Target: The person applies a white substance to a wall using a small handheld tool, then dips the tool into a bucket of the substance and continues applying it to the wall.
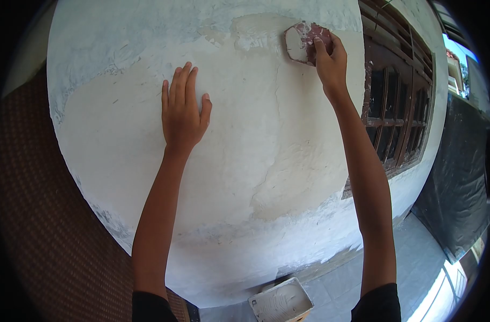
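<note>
My left hand [183,110] lies flat on the wall [229,139], fingers stretched upward and thumb apart, holding nothing. Higher up and to the right, my right hand [331,61] grips a flat reddish-brown scraper plate [304,43] smeared with pale filler. The plate rests against the wall surface, thumb on its near face; the other fingers are partly hidden behind it. Around both hands the wall carries cream filler patches over bluish-white paint, with a fine vertical crack or ridge between the hands.
A brown wooden window [398,102] with glass panes is set in the wall at right. Below, a tub [281,301] of pale filler stands on the grey floor [341,290]. A woven brown panel [52,204] runs along the left, and a dark sheet [454,172] hangs at far right.
</note>
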Tool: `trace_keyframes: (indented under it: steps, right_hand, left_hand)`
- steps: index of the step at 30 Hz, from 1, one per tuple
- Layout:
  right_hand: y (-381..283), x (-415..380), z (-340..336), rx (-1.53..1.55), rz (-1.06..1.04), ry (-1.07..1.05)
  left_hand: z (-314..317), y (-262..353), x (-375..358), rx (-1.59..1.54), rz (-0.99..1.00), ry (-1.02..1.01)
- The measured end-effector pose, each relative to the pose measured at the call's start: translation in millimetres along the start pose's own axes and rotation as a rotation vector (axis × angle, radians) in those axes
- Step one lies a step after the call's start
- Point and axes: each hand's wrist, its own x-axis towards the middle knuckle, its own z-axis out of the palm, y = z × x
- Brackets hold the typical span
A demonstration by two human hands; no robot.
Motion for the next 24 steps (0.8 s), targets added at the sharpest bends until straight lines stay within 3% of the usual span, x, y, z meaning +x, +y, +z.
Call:
trace_keyframes:
  steps: [1, 3, 7, 9, 10, 11, 13, 15, 17, 19, 22, 24]
  right_hand:
    - [4, -2, 1, -0.181, -0.171, -0.086]
    - [2, -2, 3, -0.426, -0.205, -0.039]
    - [-8, 2, 3, -0.171, -0.069, 0.161]
    - [2, 3, 5, -0.122, -0.190, -0.037]
    - [6, 2, 4, -0.356, -0.311, -0.089]
    - [8, 5, 1, -0.359, -0.309, -0.089]
    - [1, 9, -2, -0.203, -0.008, 0.056]
    - [-2, 7, 1, -0.163, -0.035, 0.159]
    - [-2, 3, 5, 0.047, -0.069, 0.015]
    - [9, 1, 7, -0.336, -0.235, -0.125]
    - [9, 10, 5, -0.295, -0.100, 0.036]
    - [4, 13, 3, 0.056, 0.057, 0.207]
  left_hand:
    - [0, 1, 0, 0.000, -0.001, -0.004]
    - [1, 1, 0, -0.004, 0.001, 0.000]
    - [0, 1, 0, -0.011, -0.001, 0.002]
    - [1, 0, 0, -0.006, -0.002, 0.001]
    - [1, 0, 0, -0.001, -0.002, 0.000]
    - [1, 1, 0, -0.005, -0.002, -0.002]
    - [0, 1, 0, -0.003, 0.004, 0.004]
    - [1, 0, -1, -0.002, 0.003, 0.008]
    - [1, 0, -1, -0.007, 0.004, 0.009]
    - [1, 0, -1, -0.004, 0.004, 0.005]
    - [1, 0, -1, -0.002, 0.003, 0.002]
    - [1, 0, -1, -0.002, 0.000, 0.005]
